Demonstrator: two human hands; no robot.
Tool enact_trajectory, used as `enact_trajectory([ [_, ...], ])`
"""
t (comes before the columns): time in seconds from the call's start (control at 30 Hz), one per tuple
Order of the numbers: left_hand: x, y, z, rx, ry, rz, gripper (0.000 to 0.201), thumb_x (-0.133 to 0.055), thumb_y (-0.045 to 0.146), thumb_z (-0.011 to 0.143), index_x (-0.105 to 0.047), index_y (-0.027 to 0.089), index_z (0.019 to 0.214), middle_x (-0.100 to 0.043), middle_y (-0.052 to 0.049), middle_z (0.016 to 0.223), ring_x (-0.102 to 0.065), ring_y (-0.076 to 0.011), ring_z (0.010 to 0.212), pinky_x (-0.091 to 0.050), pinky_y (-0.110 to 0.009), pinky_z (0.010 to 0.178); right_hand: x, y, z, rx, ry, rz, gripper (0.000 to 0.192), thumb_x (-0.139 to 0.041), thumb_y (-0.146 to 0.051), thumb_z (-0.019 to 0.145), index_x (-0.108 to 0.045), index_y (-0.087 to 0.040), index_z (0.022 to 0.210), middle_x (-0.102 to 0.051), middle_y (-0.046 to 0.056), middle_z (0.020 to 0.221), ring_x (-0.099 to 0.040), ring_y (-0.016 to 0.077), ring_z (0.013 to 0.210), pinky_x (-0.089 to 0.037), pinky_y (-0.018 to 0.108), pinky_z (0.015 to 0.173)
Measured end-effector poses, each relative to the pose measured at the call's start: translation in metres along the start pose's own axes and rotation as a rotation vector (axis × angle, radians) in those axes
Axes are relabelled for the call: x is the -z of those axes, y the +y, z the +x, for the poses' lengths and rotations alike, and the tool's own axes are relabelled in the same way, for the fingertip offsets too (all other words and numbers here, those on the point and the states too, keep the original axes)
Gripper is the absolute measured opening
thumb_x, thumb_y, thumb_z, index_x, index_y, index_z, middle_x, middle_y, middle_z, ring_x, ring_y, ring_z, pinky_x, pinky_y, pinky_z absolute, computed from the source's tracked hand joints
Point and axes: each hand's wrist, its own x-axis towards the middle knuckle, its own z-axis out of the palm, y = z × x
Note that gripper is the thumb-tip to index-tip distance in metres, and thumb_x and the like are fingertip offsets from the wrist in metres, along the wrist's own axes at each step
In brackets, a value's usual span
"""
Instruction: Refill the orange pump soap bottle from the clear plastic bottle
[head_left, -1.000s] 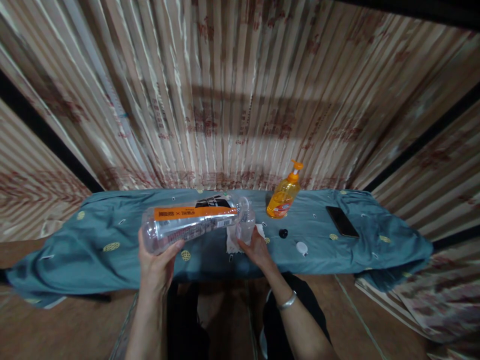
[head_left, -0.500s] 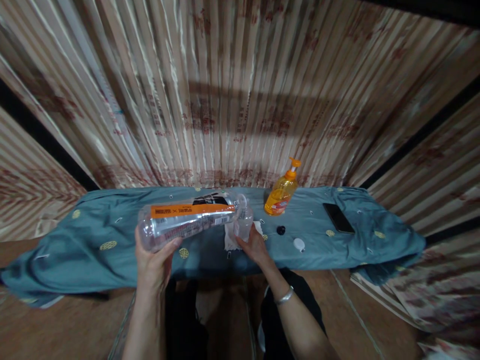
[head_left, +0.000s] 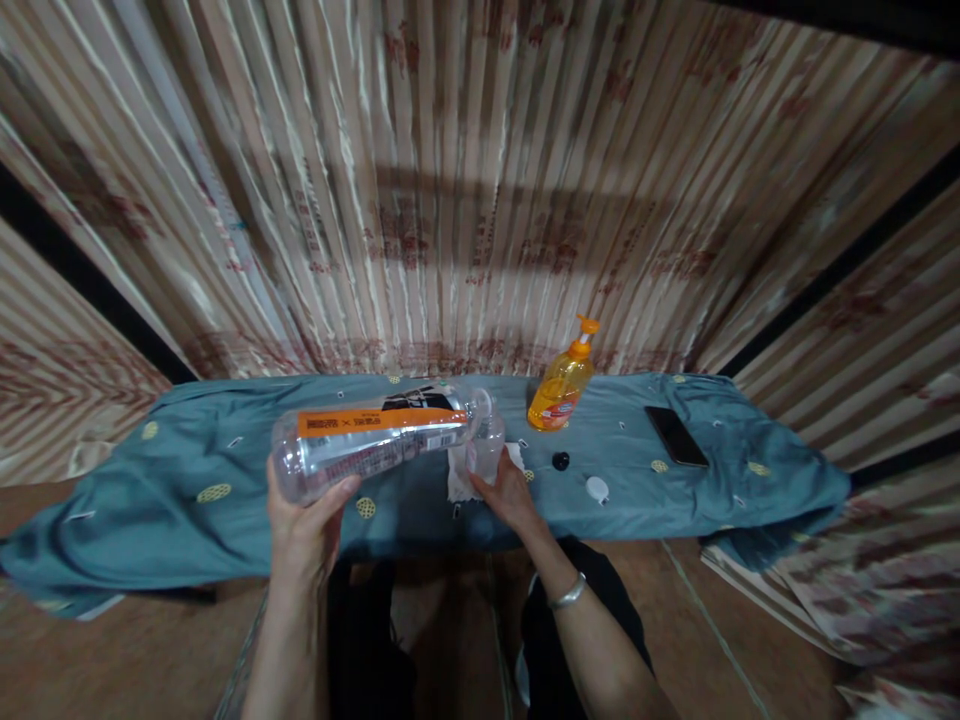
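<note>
My left hand point(head_left: 309, 520) is closed around the base end of a large clear plastic bottle point(head_left: 360, 455) with an orange and silver label. The bottle lies almost level in the air, its neck pointing right and tipped at the mouth of a small clear bottle point(head_left: 487, 445). That small bottle is gripped by my right hand point(head_left: 506, 490), above a white tissue point(head_left: 459, 480) on the cloth. Whether liquid flows between the two mouths I cannot tell. A black cap point(head_left: 560, 461) and a white lid point(head_left: 598, 489) lie right of my right hand.
A pump bottle of orange liquid point(head_left: 559, 390) stands toward the back of the teal cloth-covered table point(head_left: 420, 520). Farther right lies a black phone point(head_left: 676, 436). A pleated, patterned curtain point(head_left: 480, 200) hangs behind, with dark poles at both sides.
Hardly anything differs. Both hands keep the two bottles mouth to mouth, and the whole view has shifted very slightly.
</note>
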Motion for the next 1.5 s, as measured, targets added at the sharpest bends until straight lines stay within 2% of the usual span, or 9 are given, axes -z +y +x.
enact_trajectory([
  [0.23,0.0011,-0.0004,0.0007,0.009,0.001,-0.023,0.080,-0.096,0.017,0.039,-0.070,0.025,0.115,-0.069,-0.001,0.107,-0.065,-0.0200,0.097,-0.055,-0.036,0.092,-0.0016,0.0000,-0.0001,-0.008,-0.001,0.001,0.060,-0.071,-0.033,0.084,-0.052,-0.016,0.139,-0.072,0.015,0.126,-0.071,0.0319,0.116,-0.057,0.046,0.100],
  [0.5,-0.0007,0.0014,0.0010,0.019,0.016,-0.041,0.089,-0.097,0.017,0.037,-0.066,0.023,0.120,-0.070,-0.001,0.106,-0.066,-0.0198,0.095,-0.056,-0.035,0.089,-0.0020,0.0017,-0.0001,0.015,-0.010,0.002,0.056,-0.069,-0.031,0.084,-0.052,-0.017,0.136,-0.073,0.015,0.125,-0.072,0.0313,0.113,-0.057,0.046,0.098],
  [0.7,-0.0031,0.0037,0.0002,0.028,0.021,-0.056,0.092,-0.097,0.014,0.033,-0.067,0.025,0.120,-0.070,-0.001,0.105,-0.067,-0.0177,0.091,-0.058,-0.029,0.083,-0.0027,0.0026,-0.0001,0.006,0.006,-0.014,0.056,-0.069,-0.031,0.083,-0.053,-0.016,0.135,-0.073,0.016,0.124,-0.072,0.0331,0.113,-0.057,0.049,0.098],
  [0.9,-0.0022,0.0039,0.0000,0.023,0.008,-0.048,0.088,-0.096,0.013,0.037,-0.069,0.027,0.119,-0.071,0.000,0.106,-0.068,-0.0177,0.094,-0.059,-0.030,0.086,-0.0009,0.0021,0.0008,0.012,-0.016,0.006,0.058,-0.070,-0.030,0.082,-0.055,-0.015,0.136,-0.073,0.016,0.123,-0.072,0.0351,0.113,-0.057,0.048,0.098],
  [1.1,-0.0027,0.0038,0.0004,0.023,0.012,-0.041,0.087,-0.094,0.012,0.036,-0.070,0.028,0.118,-0.071,0.000,0.107,-0.068,-0.0175,0.092,-0.059,-0.030,0.085,-0.0026,0.0037,0.0007,0.018,0.012,0.004,0.056,-0.070,-0.032,0.083,-0.054,-0.019,0.136,-0.073,0.014,0.125,-0.072,0.0330,0.113,-0.058,0.049,0.097],
  [1.5,-0.0016,0.0042,0.0004,0.023,0.014,-0.025,0.088,-0.095,0.013,0.037,-0.068,0.026,0.120,-0.070,-0.001,0.107,-0.067,-0.0180,0.093,-0.057,-0.031,0.086,-0.0014,0.0001,-0.0001,0.011,0.003,0.021,0.056,-0.069,-0.031,0.083,-0.054,-0.019,0.135,-0.074,0.013,0.122,-0.074,0.0310,0.110,-0.059,0.046,0.096],
])
